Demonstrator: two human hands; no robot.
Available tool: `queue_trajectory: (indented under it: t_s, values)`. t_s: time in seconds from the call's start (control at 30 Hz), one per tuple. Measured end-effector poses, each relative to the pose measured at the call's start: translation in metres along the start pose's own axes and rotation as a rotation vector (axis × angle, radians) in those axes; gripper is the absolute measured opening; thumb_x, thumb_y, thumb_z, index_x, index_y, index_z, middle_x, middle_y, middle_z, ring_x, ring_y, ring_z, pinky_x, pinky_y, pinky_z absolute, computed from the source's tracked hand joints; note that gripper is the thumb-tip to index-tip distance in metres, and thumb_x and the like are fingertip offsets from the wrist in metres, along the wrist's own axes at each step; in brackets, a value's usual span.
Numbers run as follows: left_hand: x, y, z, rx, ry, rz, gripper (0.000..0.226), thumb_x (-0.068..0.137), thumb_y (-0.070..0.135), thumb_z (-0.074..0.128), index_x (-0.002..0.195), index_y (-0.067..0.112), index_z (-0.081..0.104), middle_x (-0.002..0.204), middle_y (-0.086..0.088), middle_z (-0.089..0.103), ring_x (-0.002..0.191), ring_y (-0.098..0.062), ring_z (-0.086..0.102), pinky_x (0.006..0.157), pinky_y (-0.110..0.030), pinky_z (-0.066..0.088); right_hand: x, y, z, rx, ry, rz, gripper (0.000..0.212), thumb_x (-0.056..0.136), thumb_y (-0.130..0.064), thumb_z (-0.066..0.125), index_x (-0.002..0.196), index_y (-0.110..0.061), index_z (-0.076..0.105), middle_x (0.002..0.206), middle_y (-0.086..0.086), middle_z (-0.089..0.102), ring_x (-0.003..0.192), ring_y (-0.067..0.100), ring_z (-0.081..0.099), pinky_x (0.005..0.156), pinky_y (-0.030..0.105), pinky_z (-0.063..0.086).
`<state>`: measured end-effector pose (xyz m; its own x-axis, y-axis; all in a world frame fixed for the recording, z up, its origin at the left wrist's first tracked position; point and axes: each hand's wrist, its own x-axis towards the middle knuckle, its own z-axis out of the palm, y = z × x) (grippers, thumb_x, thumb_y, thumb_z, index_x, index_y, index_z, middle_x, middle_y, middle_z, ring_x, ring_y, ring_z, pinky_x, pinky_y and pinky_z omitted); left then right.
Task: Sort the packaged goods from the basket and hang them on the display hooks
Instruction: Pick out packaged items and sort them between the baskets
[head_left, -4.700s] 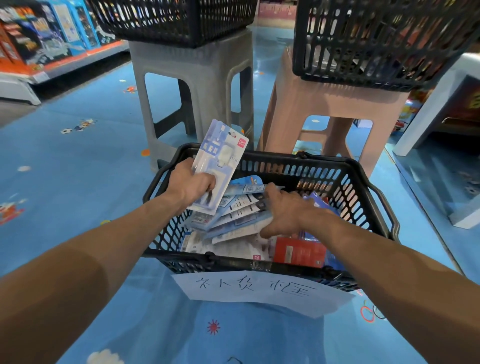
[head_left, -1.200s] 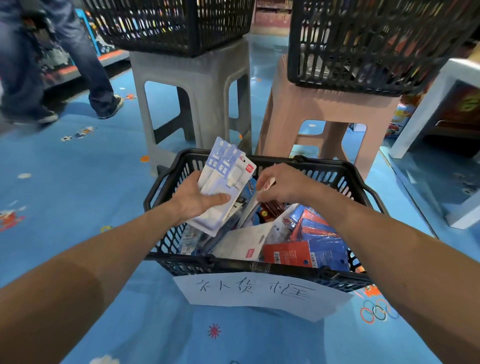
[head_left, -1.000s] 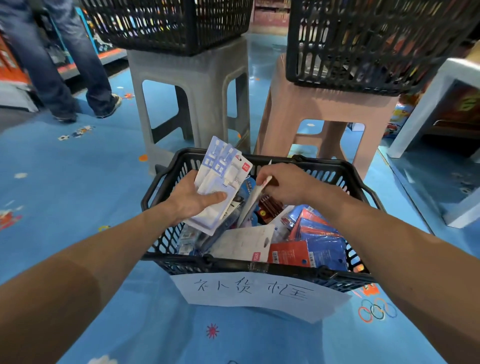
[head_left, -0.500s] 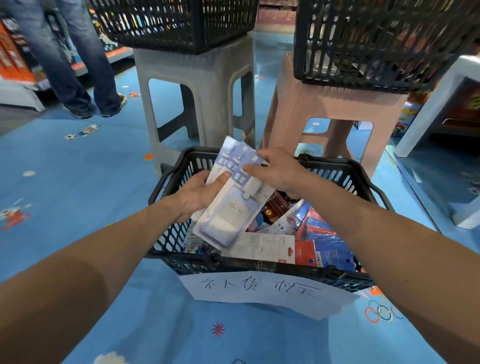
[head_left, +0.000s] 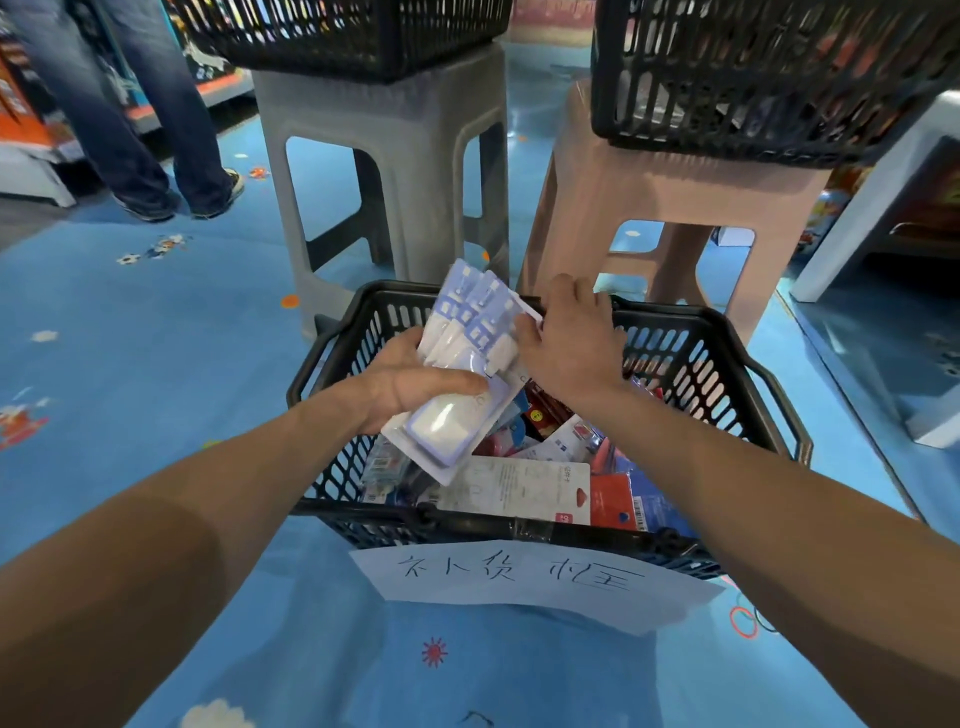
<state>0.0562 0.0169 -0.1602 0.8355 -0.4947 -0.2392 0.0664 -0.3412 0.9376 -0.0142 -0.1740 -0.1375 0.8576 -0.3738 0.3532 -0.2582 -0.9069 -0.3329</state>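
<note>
The left grip (head_left: 410, 384) is clasping a fanned stack of white-and-blue packs (head_left: 467, 332), thumb across the front, just above the basket (head_left: 691, 364). The right grip (head_left: 571, 343) is pinching the stack's top edge, probably squaring matching items together for hanging. The basket, half full of other goods (head_left: 519, 488), is sitting on a blue shop floor (head_left: 156, 364) before two stools (head_left: 384, 130).
</note>
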Motion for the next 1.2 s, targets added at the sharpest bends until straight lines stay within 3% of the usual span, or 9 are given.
queue_trajectory:
  t_s: [0.13,0.2,0.33,0.43,0.53,0.73,0.83,0.97,1.2]
  values:
    - [0.008,-0.011,-0.011,-0.028,0.030,-0.028,0.079,0.053,0.032,0.100,0.124,0.019,0.066,0.108,0.002,0.078,0.096,-0.017,0.076,0.074,-0.032,0.061,-0.017,0.016,-0.001,-0.124,-0.762,-0.001,0.026,0.095,-0.042,0.066,0.092,-0.018,0.055,0.106,0.007,0.067,0.099,0.030,0.063,0.070,0.031,0.045]
    - [0.008,-0.014,-0.015,-0.014,0.062,-0.032,0.090,0.045,0.039,0.100,0.126,0.019,0.065,0.109,0.003,0.078,0.095,-0.015,0.076,0.075,-0.032,0.062,-0.032,0.019,-0.001,-0.254,-1.088,-0.034,0.034,0.091,-0.038,0.075,0.114,-0.017,0.063,0.115,0.002,0.066,0.106,0.024,0.062,0.077,0.030,0.049]
    - [0.007,-0.022,-0.022,0.003,0.101,-0.045,0.100,0.039,0.047,0.104,0.127,0.021,0.062,0.110,0.004,0.077,0.096,-0.016,0.076,0.084,-0.040,0.063,-0.036,0.031,0.001,-0.112,-1.067,-0.050,0.063,0.086,-0.022,0.081,0.138,-0.022,0.045,0.129,0.007,0.061,0.105,0.024,0.063,0.085,0.041,0.058]
    - [0.005,-0.024,-0.025,0.006,0.163,-0.020,0.093,0.048,0.039,0.105,0.126,0.021,0.056,0.115,0.004,0.073,0.101,-0.017,0.073,0.088,-0.043,0.061,-0.027,0.039,-0.002,0.099,-1.177,0.042,0.040,0.090,-0.016,0.071,0.119,-0.040,0.058,0.123,0.012,0.064,0.092,0.037,0.070,0.068,0.043,0.058]
    - [0.002,-0.023,-0.024,0.006,0.190,0.003,0.086,0.056,0.031,0.103,0.125,0.020,0.052,0.116,0.003,0.070,0.104,-0.017,0.070,0.088,-0.040,0.060,-0.019,0.035,-0.017,0.397,-1.304,0.204,0.021,0.101,-0.008,0.056,0.108,-0.018,0.072,0.114,0.020,0.071,0.077,0.027,0.065,0.050,0.029,0.049]
    - [0.000,-0.022,-0.023,-0.011,0.163,0.018,0.090,0.054,0.033,0.103,0.126,0.019,0.052,0.116,0.002,0.071,0.105,-0.018,0.071,0.088,-0.042,0.062,0.000,0.032,-0.048,1.349,-1.261,0.411,0.031,0.088,-0.016,0.072,0.112,0.004,0.067,0.101,0.016,0.070,0.091,0.019,0.070,0.079,0.019,0.060]
    - [-0.001,-0.020,-0.021,-0.034,0.155,0.025,0.085,0.058,0.030,0.102,0.127,0.017,0.054,0.116,0.001,0.072,0.105,-0.018,0.072,0.086,-0.040,0.062,0.002,0.030,-0.047,1.201,-1.167,0.325,0.029,0.092,0.005,0.062,0.121,0.007,0.066,0.116,0.017,0.070,0.105,0.021,0.070,0.087,0.023,0.060]
    - [-0.003,-0.018,-0.017,-0.081,0.131,0.026,0.079,0.062,0.033,0.100,0.127,0.018,0.057,0.114,0.001,0.075,0.099,-0.017,0.075,0.081,-0.038,0.063,-0.005,0.010,-0.048,0.879,-0.809,0.234,0.022,0.095,-0.002,0.065,0.117,0.002,0.069,0.100,0.007,0.073,0.068,0.001,0.070,0.055,0.012,0.051]
    - [-0.005,-0.015,-0.013,-0.176,0.052,-0.060,0.086,0.058,0.063,0.092,0.126,0.018,0.063,0.111,-0.003,0.078,0.099,-0.023,0.076,0.092,-0.047,0.061,-0.003,-0.002,-0.040,1.145,-0.550,0.317,0.028,0.106,-0.010,0.052,0.130,0.000,0.062,0.095,0.005,0.068,0.046,-0.003,0.059,0.040,0.010,0.040]
